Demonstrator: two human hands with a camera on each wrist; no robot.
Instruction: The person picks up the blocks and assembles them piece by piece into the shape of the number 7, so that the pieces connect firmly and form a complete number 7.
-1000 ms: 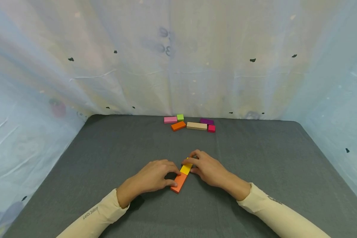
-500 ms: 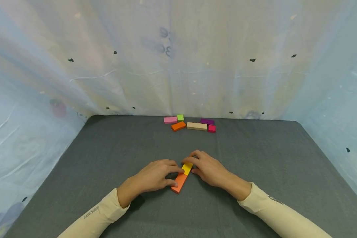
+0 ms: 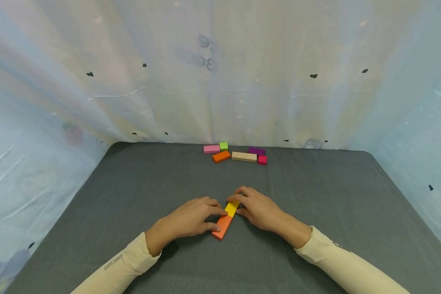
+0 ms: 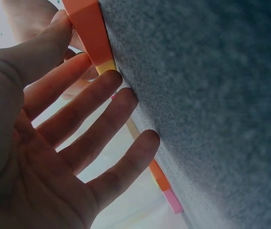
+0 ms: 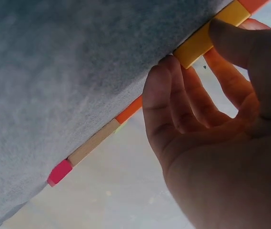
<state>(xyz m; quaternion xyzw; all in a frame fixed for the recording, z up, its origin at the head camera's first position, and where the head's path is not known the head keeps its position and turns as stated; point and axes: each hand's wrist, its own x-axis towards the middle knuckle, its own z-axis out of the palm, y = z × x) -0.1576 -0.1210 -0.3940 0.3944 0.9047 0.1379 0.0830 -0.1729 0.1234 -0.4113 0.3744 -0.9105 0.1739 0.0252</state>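
Two flat blocks lie end to end on the dark grey cloth: an orange-red block (image 3: 222,228) nearer me and a yellow block (image 3: 232,208) beyond it. My left hand (image 3: 192,216) touches them from the left. Its thumb is on the orange-red block and its index fingertip is by the seam, while the other fingers stretch out loosely in the left wrist view. The right hand (image 3: 259,209) holds the yellow block (image 5: 214,36), thumb along one side and fingers bent round its far end, partly covering it.
Along the cloth's far edge lie a pink block (image 3: 211,149), a lime green block (image 3: 223,146), an orange block (image 3: 221,157), a beige block (image 3: 244,157), a purple block (image 3: 256,151) and a red block (image 3: 262,160). A pale curtain (image 3: 257,73) hangs behind them.
My left index finger has slid forward from the orange-red block to the seam with the yellow one. Both blocks and the right hand stay nearly where they were.
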